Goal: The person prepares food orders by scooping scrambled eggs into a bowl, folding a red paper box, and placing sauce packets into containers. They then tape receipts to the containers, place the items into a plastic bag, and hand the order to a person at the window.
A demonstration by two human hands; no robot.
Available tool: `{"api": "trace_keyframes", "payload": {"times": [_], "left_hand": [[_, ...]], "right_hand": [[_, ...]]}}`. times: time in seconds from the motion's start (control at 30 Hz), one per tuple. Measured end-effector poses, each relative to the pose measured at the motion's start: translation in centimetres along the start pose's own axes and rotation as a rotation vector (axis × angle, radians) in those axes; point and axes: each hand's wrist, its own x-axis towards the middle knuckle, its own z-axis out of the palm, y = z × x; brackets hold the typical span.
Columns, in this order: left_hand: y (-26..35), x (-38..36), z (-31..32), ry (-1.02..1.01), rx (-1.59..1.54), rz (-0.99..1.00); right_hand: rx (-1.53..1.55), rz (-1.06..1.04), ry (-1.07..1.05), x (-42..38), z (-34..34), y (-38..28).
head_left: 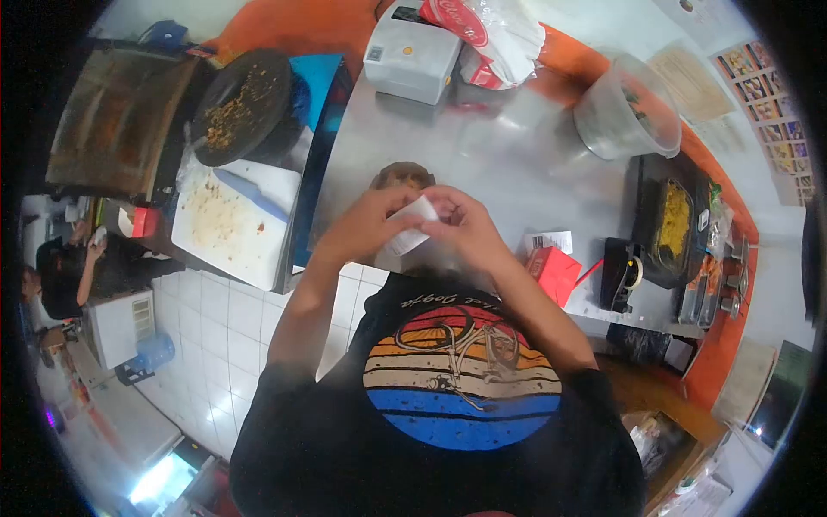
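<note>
Over the front edge of the steel table, both my hands meet around a small white paper slip (412, 227) with faint print on it. My left hand (366, 226) pinches it from the left, fingers bent. From the other side my right hand (468, 226) grips it with thumb and fingers. Just beyond the hands sits a brown, rounded thing (402, 173), partly covered by them, whose kind I cannot make out. To the right of my right hand lie a red box (553, 274) and another printed slip (550, 241).
A tape dispenser (620, 277), a tray of yellow food (673, 226) and a clear tub (616, 112) stand right. A label printer (412, 59) and a plastic bag (508, 52) are at the back. Left are a cutting board (220, 233), knife (250, 195) and dark stone dish (258, 129). Another person (65, 276) works far left.
</note>
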Motion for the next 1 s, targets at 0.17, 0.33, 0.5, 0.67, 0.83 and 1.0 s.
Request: {"api": "trace_keyframes", "payload": {"times": [0.17, 0.33, 0.5, 0.67, 0.83, 1.0], "left_hand": [[-1.3, 0.9, -1.2, -0.002, -0.252, -0.038], [-0.2, 2.8, -1.3, 0.159, -0.404, -0.056], [0.2, 5.1, -0.4, 0.246, -0.308, 0.072], [-0.6, 6.2, 0.8, 0.246, -0.349, 0.076], [-3.4, 6.0, -0.6, 0.450, -0.163, 0.152], [-15.1, 2.2, -3.8, 0.486, 0.343, 0.101]], "right_hand": [[0.058, 0.048, 0.362, -1.4, -1.8, -1.2], [0.105, 0.071, 0.309, -3.2, -3.0, 0.4], [0.076, -0.058, 0.175, -3.9, -1.4, 1.7], [-0.318, -0.242, 0.009, -4.0, -1.8, 1.5], [-0.420, -0.120, 0.062, -3.9, -2.0, 1.0], [-0.689, -0.072, 0.301, -3.1, -7.7, 8.0]]}}
